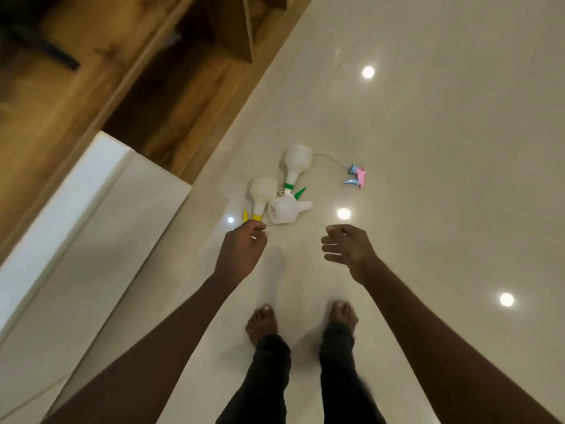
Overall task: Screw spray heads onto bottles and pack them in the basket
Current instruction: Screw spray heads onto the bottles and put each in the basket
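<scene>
Left hand (241,249) above yellow-headed bottle (261,194).

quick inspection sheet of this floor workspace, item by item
surface: glossy cream tiled floor, with ceiling light reflections
job's things: three white plastic bottles lying together; one has a green spray head, one a yellow spray head; loose blue and pink spray heads lie apart to the right; no basket seen
clutter: nothing seen
hands: left hand loosely curled, holding nothing; right hand relaxed, holding nothing
cables: nothing seen; only a white dip tube
surroundings: wooden shelving, white panel; bare feet
</scene>
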